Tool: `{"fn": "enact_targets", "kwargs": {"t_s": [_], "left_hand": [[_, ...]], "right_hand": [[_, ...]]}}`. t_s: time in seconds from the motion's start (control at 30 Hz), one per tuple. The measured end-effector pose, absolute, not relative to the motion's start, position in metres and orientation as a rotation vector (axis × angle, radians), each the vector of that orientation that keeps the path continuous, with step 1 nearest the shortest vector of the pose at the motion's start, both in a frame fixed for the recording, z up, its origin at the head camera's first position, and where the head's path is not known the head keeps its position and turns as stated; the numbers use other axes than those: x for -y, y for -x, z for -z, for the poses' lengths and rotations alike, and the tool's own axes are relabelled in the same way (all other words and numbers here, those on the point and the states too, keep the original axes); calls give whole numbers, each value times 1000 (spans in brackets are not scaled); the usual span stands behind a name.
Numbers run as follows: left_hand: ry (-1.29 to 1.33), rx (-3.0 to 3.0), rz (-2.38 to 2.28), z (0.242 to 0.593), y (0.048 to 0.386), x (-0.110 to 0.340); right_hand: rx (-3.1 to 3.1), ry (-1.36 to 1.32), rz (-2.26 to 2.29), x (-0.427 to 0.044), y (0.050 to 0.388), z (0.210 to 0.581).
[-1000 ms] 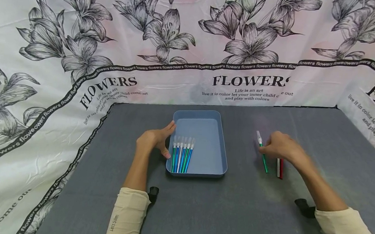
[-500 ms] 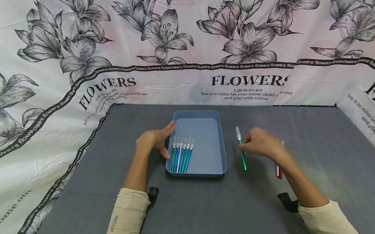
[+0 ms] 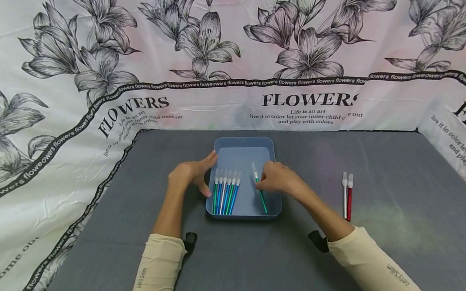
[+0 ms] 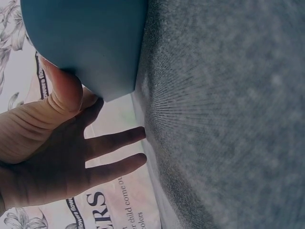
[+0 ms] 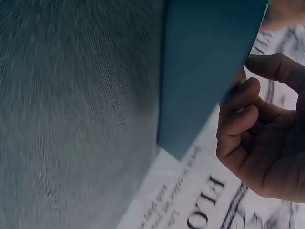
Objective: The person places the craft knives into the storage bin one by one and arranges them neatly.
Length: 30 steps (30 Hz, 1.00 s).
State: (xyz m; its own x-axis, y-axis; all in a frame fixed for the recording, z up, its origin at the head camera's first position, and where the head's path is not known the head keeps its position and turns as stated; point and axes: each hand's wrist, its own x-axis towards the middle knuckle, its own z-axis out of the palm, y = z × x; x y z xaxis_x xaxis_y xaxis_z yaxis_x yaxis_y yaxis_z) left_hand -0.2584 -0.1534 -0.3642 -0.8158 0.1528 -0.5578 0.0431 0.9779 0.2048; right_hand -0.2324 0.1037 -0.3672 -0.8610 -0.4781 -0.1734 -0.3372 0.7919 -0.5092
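Observation:
A green craft knife [image 3: 263, 201] with a clear cap is pinched in my right hand [image 3: 278, 177], over the right half of a blue-grey tray [image 3: 276, 202]. In the right wrist view, the right hand [image 5: 267, 133] is beside the tray wall [image 5: 200, 71], its lower fingers curled and most of the knife hidden. My left hand [image 3: 190, 174] touches the tray's left side, thumb and fingers spread apart. The left wrist view has the left thumb [image 4: 66, 90] against the tray's outer wall [image 4: 95, 43]. Several capped craft knives [image 3: 225, 194], green, blue and silver, lie side by side in the tray's left half.
A silver craft knife [image 3: 344, 198] and a red one [image 3: 349, 201] lie close together on the grey tabletop [image 3: 249, 264], right of the tray. Flower-printed cloth [image 3: 219, 108] borders the table at the back and sides.
My right hand has carried the green craft knife leftward from beside the silver and red ones to above the tray. Those two are now fully uncovered. The left hand and tray have stayed put.

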Motion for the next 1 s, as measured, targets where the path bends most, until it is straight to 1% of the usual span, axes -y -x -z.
{"fn": "enact_targets", "kwargs": {"t_s": [0.27,0.63,1.0], "left_hand": [[-193,-2509,-241,364,258,157],[-191,-2505,-261,367,260,157],[-191,-2499,-256,366,259,157]], "right_hand": [[-2708,501,454,-76,240,377],[-2650,460,408,-61,242,388],[-2626,503,442,-55,241,390]]}}
